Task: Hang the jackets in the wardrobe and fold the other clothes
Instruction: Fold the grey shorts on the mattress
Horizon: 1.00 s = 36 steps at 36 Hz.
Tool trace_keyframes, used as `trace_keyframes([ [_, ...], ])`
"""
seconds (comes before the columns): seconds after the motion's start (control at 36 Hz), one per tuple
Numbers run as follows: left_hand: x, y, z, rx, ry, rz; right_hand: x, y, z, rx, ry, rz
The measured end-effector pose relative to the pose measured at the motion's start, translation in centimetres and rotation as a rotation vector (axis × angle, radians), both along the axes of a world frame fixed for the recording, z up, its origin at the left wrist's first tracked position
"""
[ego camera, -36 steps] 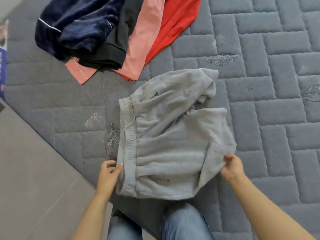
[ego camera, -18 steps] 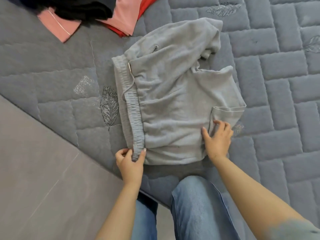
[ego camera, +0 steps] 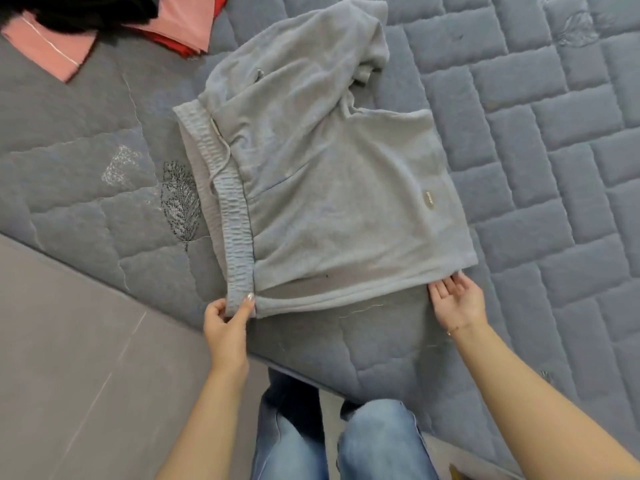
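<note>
Grey sweatpants (ego camera: pixel 329 174) lie partly folded on the quilted grey mattress (ego camera: pixel 536 168), elastic waistband and drawstring along their left side, a small oval label near the right edge. My left hand (ego camera: pixel 227 320) pinches the near end of the waistband between thumb and fingers. My right hand (ego camera: pixel 457 301) lies palm up with loosely spread fingers at the near right corner of the pants, fingertips at the hem, gripping nothing.
A heap of other clothes sits at the top left: a pink garment (ego camera: pixel 45 51), a black one (ego camera: pixel 79 12) and a red one (ego camera: pixel 173 43). The mattress edge (ego camera: pixel 104 271) runs diagonally, with grey floor (ego camera: pixel 69 375) below it. My legs in jeans (ego camera: pixel 346 445) stand against it.
The flap at the right corner of the pants has been laid flat, showing the label. My right hand let go and moved to the near right corner. My left hand keeps pinching the waistband.
</note>
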<state>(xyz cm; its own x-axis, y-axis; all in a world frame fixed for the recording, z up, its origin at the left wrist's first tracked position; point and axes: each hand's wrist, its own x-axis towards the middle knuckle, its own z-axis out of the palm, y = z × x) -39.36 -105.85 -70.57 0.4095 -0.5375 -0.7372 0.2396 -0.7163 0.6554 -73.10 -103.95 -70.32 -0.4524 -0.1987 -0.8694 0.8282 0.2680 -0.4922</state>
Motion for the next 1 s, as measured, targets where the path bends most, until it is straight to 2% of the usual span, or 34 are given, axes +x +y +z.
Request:
trace_keyframes([
  [0.08,-0.7,-1.1,-0.5,0.022,0.047,0.053,-1.1,-0.9,0.2,-0.047,-0.015,0.090],
  [0.17,-1.0,-2.1,-0.8,0.024,0.004,0.061,-2.2,-2.7,0.1,-0.033,0.001,0.192],
  [0.28,-1.6,-2.1,0.2,-0.076,-0.053,0.041,-3.4,-3.8,0.1,0.059,0.099,0.156],
  [0.42,-1.6,1.5,1.6,-0.129,-0.240,-0.023,-4.2,-0.2,1.5,0.099,0.121,0.159],
  [0.5,-1.4,4.5,2.0,-0.099,-0.362,-0.150,-4.8,3.0,2.0,0.116,0.075,0.185],
  [0.64,-0.2,8.3,1.5,-0.015,-0.427,-0.231,-4.9,8.0,1.8,0.160,0.055,0.247],
  [0.72,-0.4,8.8,1.2,0.048,-0.450,-0.240,-4.6,9.7,1.5,0.237,0.234,0.467],
  [0.81,-1.2,7.8,1.5,0.130,-0.486,-0.320,-4.5,9.8,2.0,0.269,0.570,0.809],
  [0.92,-2.3,5.9,3.3,0.155,-0.758,-0.468,-4.3,7.8,3.4,0.199,0.983,1.147],
  [1.0,-3.2,3.8,4.9,0.075,-0.790,-0.521,-3.5,5.2,4.3,0.098,1.058,1.281],
])
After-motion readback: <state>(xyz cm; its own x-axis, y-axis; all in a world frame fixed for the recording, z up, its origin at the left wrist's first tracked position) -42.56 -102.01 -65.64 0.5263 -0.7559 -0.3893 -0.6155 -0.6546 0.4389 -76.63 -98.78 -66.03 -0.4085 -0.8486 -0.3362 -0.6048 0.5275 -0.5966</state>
